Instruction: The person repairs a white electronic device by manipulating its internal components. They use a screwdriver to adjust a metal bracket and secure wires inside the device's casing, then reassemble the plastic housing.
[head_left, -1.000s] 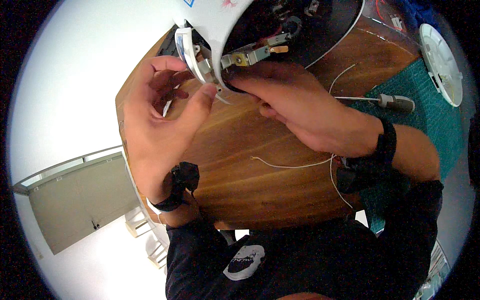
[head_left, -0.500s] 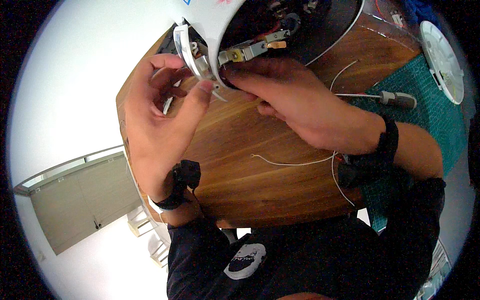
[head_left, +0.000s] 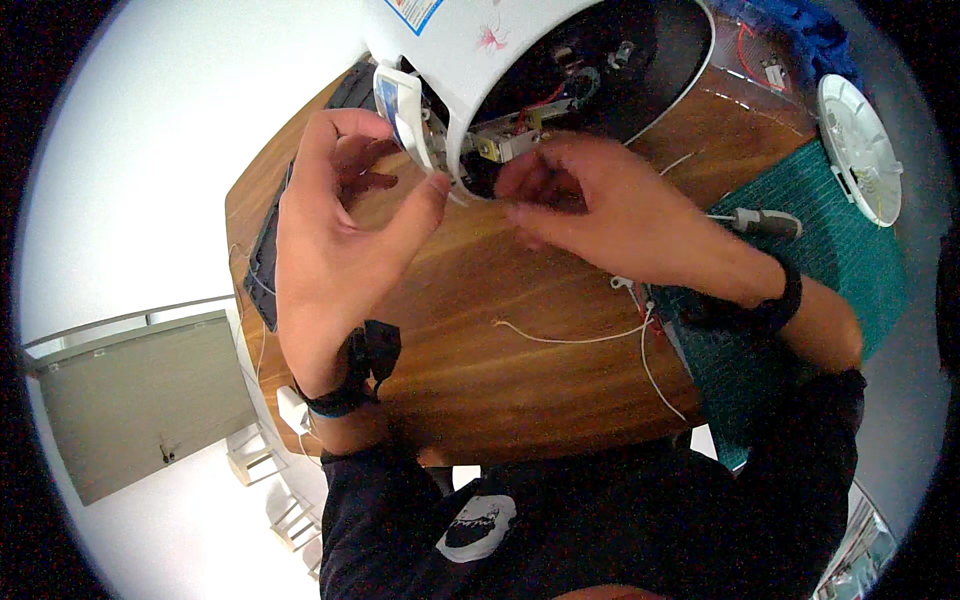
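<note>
1. Nearest you, a loose white cable [head_left: 590, 338] curls on the wooden table [head_left: 500, 385]; it looks thin and limp.
2. Your left hand [head_left: 345, 230] forms a wide C, holding the curved panel [head_left: 402, 112] between forefinger and thumb. The thumb tip meets its lower end; how hard you press, you cannot judge from here.
3. Your right hand [head_left: 610, 215] is just beside the metal bracket [head_left: 510, 143], fingers curled inward. Whether they pinch anything cannot be told, since the fingertips are partly hidden.
4. That panel, white with a blue patch, stands at the near edge of the white housing [head_left: 450, 60], partly apart from it. It is probably light, stiff plastic, smooth enough to slip; any clips could snap if bent. Hold it best by its long edges, away from the parts behind.
5. The bracket, at the rim of the housing's dark hollow, looks rigid and possibly sharp; its flat sides should make the safer hold.
6. The housing likely carries most of the weight and its glossy shell may slide; its thick rim seems the firmest grip.
7. Off to the right, a screwdriver [head_left: 765, 223] has its handle on the green mat [head_left: 800, 290]; a shallow white cover [head_left: 860, 150] lies farther out, near a blue cloth [head_left: 815, 35].
</note>
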